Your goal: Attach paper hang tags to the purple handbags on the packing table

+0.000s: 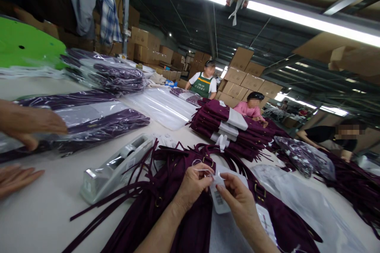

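Observation:
A dark purple bag point(190, 217) with long thin straps and brass buckles lies on the table in front of me. My left hand point(190, 187) is closed above it, pinching a thin white string whose loop shows by a buckle. Close beside it, my right hand point(239, 195) is closed too, thumb and finger pressed on the string by the top of a white barcode tag point(218, 197). The tag hangs over a pale sheet on the bag. Another printed tag point(266, 221) lies to the right of my right hand.
A tape dispenser point(118, 162) stands left of the bag. Another person's hands point(32, 120) are at a plastic-wrapped purple bundle point(101, 116) on the left. Folded purple bags point(219, 124) are stacked ahead; clear plastic point(303, 201) lies right. Several co-workers are across the table.

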Demonstrator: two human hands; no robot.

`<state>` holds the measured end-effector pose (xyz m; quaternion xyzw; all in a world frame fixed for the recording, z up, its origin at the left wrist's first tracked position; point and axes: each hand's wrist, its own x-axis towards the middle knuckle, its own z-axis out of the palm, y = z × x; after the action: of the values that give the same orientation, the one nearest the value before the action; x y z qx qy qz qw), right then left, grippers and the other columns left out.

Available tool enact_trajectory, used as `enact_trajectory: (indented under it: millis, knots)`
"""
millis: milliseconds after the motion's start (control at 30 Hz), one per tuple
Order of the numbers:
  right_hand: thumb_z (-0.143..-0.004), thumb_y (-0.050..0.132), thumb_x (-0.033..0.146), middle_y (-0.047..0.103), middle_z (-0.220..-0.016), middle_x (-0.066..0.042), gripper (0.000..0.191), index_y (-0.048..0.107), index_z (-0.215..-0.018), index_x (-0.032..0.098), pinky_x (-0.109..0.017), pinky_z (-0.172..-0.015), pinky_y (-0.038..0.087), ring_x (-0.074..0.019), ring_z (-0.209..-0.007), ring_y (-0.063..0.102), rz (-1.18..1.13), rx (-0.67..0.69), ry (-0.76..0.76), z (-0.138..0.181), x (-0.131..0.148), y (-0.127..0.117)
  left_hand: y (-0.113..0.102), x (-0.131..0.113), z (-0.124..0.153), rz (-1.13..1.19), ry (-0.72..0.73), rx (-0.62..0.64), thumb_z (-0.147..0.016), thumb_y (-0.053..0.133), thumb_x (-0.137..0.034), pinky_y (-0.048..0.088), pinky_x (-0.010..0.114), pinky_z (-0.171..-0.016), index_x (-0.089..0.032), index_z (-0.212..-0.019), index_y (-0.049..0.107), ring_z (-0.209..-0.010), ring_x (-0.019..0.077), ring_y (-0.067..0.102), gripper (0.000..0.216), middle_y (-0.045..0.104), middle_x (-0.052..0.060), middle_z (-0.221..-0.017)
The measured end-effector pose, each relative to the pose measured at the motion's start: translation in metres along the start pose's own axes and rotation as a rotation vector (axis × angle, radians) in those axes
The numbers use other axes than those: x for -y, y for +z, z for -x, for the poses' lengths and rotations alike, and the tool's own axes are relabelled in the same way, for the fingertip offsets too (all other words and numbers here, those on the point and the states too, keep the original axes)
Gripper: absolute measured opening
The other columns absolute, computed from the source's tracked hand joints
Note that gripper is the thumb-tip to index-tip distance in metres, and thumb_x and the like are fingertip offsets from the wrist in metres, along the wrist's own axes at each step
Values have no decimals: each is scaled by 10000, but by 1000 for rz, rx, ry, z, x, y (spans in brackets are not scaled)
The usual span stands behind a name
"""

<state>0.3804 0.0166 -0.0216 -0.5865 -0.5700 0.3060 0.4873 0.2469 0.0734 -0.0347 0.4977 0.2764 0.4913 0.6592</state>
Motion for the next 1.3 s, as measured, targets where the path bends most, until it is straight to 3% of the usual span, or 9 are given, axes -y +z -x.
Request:
enact_trajectory:
  millis: [200,400,567,667,900,1067,1300]
  knots:
    - [-647,671,452,588,-685,-24,435,509,-930,164,-248,-508,412,-155,-587,527,-164,-4,97,0,11,4,1,-4,2,9,-3,-20,-606,611,-228,322,181,-423,-125,-718,606,-418,51,417,152,526,-26,-558]
    - [-603,707,442,584,-648,-3,488,487,-941,168,-232,-502,385,-133,-552,507,-229,31,188,1,13,5,-2,-5,0,-42,26,-156,-668,591,-361,312,182,-411,-121,-646,611,-406,55,428,242,526,-17,-533]
    - [-581,735,402,529,-603,41,503,497,-959,171,-210,-480,346,-103,-516,472,-211,144,269,4,21,0,-1,-4,-2,-21,43,-235,-680,553,-397,248,175,-351,-134,-595,558,-335,42,356,276,515,-26,-463]
    - [-577,749,373,503,-565,59,494,511,-956,164,-200,-484,334,-89,-511,458,-216,232,330,9,29,-4,0,-4,-1,-30,55,-294,-682,543,-406,219,175,-333,-146,-617,560,-309,40,311,269,425,-65,-392]
    - [-610,737,404,564,-622,23,467,529,-953,165,-224,-550,403,-112,-564,515,-225,362,408,26,30,-17,-2,1,-3,21,82,-378,-672,568,-378,223,170,-353,-144,-635,569,-352,25,280,237,372,-81,-428]
    - [-609,733,412,575,-619,12,430,557,-914,166,-217,-534,408,-111,-548,521,-232,355,372,34,22,-24,1,-4,-1,46,43,-365,-650,581,-393,183,169,-324,-137,-631,562,-323,20,266,258,362,-84,-409]
    - [-641,718,368,582,-634,13,368,568,-910,167,-191,-518,389,-93,-546,508,-243,344,351,39,24,-23,1,-12,4,75,-35,-180,-668,562,-468,204,167,-329,-120,-646,565,-309,29,316,349,407,-67,-409]
